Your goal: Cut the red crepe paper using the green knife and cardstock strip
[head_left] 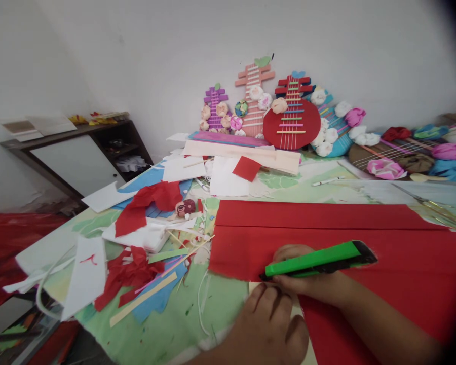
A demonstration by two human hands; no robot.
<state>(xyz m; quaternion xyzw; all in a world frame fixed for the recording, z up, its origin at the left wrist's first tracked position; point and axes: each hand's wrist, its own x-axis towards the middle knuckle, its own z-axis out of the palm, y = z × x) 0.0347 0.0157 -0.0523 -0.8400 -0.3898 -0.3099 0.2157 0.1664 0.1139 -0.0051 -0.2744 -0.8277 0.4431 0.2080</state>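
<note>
My right hand (304, 279) is wrapped round a green and black stapler (315, 258). The stapler's narrow end points left, low over the near edge of a large red sheet (380, 253) with a fold line along its far side. Close beside that end, my left hand (269, 324) has its fingers curled and pressed on a cream paper piece (254, 287). This cream piece lies along the red sheet's edge and is mostly hidden under my left hand. Whether the stapler's jaws grip the paper cannot be seen.
Scraps of red paper (131, 274), blue paper, sticks and string cover the left of the green-patterned table (167, 309). Paper lutes, including a red one (307, 124), lean on the wall. Scissors (433, 203) lie at right. A cabinet (76, 162) stands behind left.
</note>
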